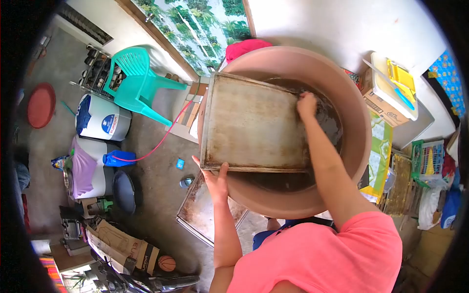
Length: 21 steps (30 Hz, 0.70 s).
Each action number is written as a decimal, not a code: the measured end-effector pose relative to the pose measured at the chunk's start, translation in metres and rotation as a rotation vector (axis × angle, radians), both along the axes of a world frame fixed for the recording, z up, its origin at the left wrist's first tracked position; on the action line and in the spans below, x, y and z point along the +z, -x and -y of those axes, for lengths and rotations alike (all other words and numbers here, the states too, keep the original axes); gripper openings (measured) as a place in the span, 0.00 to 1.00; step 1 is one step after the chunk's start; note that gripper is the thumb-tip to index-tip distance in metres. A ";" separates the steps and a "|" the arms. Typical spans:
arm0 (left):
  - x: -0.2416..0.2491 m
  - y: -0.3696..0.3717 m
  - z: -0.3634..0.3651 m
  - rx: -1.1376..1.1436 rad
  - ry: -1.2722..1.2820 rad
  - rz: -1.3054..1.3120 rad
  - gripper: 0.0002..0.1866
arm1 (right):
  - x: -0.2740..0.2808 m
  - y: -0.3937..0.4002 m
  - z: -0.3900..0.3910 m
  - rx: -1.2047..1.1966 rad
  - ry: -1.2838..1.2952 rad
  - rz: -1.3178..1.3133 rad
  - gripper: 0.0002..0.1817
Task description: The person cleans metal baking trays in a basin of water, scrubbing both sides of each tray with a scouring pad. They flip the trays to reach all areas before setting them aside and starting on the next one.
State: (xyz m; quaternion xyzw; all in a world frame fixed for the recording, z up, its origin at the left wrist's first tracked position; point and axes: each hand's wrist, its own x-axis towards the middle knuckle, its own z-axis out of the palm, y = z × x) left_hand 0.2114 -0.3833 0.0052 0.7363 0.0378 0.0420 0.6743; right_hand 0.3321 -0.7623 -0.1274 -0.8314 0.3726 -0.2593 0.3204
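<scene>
A large metal baking tray (254,124) with brown-stained edges lies tilted across a big round brown tub (359,146), its right end down near the dark water (283,181). My left hand (216,181) grips the tray's near left corner, thumb on top and fingers at the edge. At the tray's right end, my right hand (307,104) is closed with the knuckles up. Whatever it may hold is hidden under the fingers. Below my left forearm, a second stained tray (195,207) rests on the floor.
A green plastic chair (134,80) and white washing machines (105,119) stand to the left, with a pink hose (163,139) running from a blue container (119,157). Right of the tub is a box (383,95) bearing a white lid and a knife. Cardboard (119,244) lies lower left.
</scene>
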 end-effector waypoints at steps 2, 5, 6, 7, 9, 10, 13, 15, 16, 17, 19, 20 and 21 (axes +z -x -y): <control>0.000 -0.003 0.000 -0.003 -0.006 0.013 0.56 | 0.036 -0.026 -0.068 0.231 0.054 0.128 0.10; 0.002 0.000 0.001 -0.005 -0.021 -0.016 0.56 | 0.102 -0.063 -0.199 0.468 -0.329 0.333 0.06; 0.005 0.001 0.002 -0.001 -0.025 -0.038 0.56 | 0.101 -0.083 -0.232 0.559 -0.087 0.440 0.07; 0.008 0.001 0.002 0.005 -0.028 -0.057 0.56 | 0.110 -0.082 -0.236 0.557 -0.095 0.474 0.07; 0.001 0.000 0.000 0.005 -0.022 -0.033 0.57 | 0.126 -0.083 -0.246 0.563 -0.114 0.544 0.08; -0.002 0.001 -0.002 0.008 -0.018 -0.024 0.57 | 0.109 -0.086 -0.233 0.491 -0.015 0.484 0.09; 0.010 0.003 0.003 0.010 -0.017 -0.042 0.56 | 0.061 -0.062 -0.123 0.309 0.109 0.332 0.10; 0.005 0.000 0.001 0.008 0.000 -0.033 0.56 | 0.038 -0.029 -0.065 0.096 0.111 0.042 0.10; 0.005 -0.001 0.000 0.007 -0.007 -0.033 0.55 | 0.033 -0.021 -0.056 0.077 0.141 0.035 0.09; 0.005 0.000 0.001 0.002 -0.014 -0.033 0.55 | 0.029 -0.013 -0.049 0.054 0.170 0.027 0.08; -0.001 -0.002 0.000 -0.014 0.055 0.000 0.47 | 0.028 -0.009 -0.054 0.094 0.190 0.077 0.07; -0.008 -0.006 -0.007 -0.015 0.091 -0.026 0.44 | 0.029 -0.016 -0.071 0.162 0.179 0.134 0.07; -0.010 -0.012 -0.014 -0.016 0.124 -0.047 0.42 | 0.041 -0.016 -0.097 0.257 0.102 0.234 0.07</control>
